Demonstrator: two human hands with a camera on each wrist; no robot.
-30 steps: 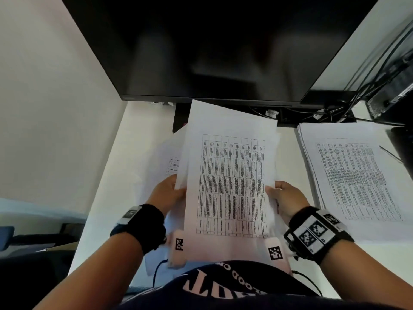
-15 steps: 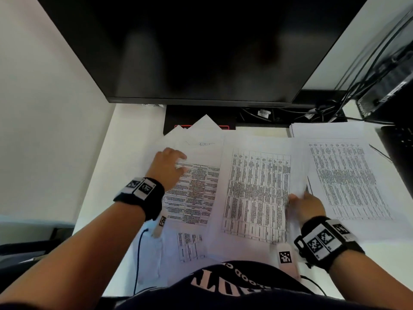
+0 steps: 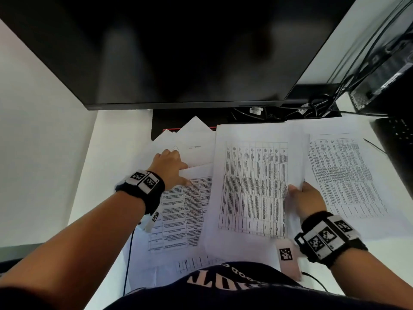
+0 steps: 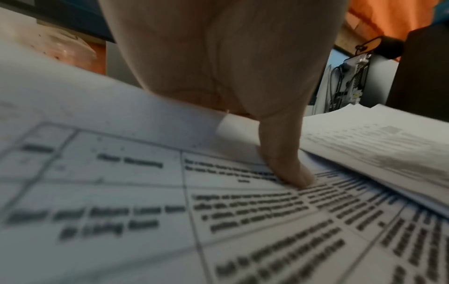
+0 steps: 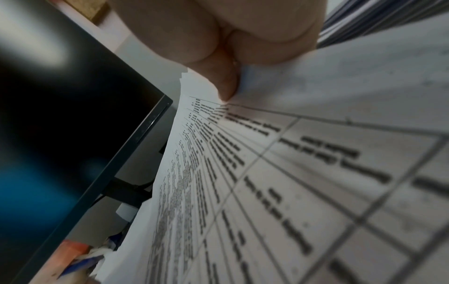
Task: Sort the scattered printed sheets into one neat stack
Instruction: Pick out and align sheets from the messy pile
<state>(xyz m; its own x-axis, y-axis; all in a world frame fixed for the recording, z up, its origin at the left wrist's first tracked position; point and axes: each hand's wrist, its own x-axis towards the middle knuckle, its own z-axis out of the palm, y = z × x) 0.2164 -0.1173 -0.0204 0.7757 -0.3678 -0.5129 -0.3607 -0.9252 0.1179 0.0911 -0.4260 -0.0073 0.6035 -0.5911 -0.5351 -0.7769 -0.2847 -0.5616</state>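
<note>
My right hand (image 3: 300, 193) pinches a bundle of printed sheets (image 3: 252, 186) at its right edge, thumb on top; the right wrist view shows that thumb (image 5: 227, 86) on the bundle (image 5: 291, 173). The bundle's right side overlaps the neat stack (image 3: 348, 171) at the right. My left hand (image 3: 176, 166) lies spread on the scattered sheets (image 3: 178, 211) at the left. In the left wrist view its thumb (image 4: 289, 169) presses on a printed table sheet (image 4: 121, 192); the other fingers are hidden.
A large dark monitor (image 3: 178, 52) hangs over the back of the white desk (image 3: 111, 142), its base behind the sheets. A black keyboard (image 3: 397, 139) and tangled cables (image 3: 312, 106) sit at the back right. A cable (image 3: 128, 253) runs off the front edge.
A second ago both hands held the bundle up. The left hand let go and came down on the scattered sheets; the right hand carried the bundle right, towards the stack.
</note>
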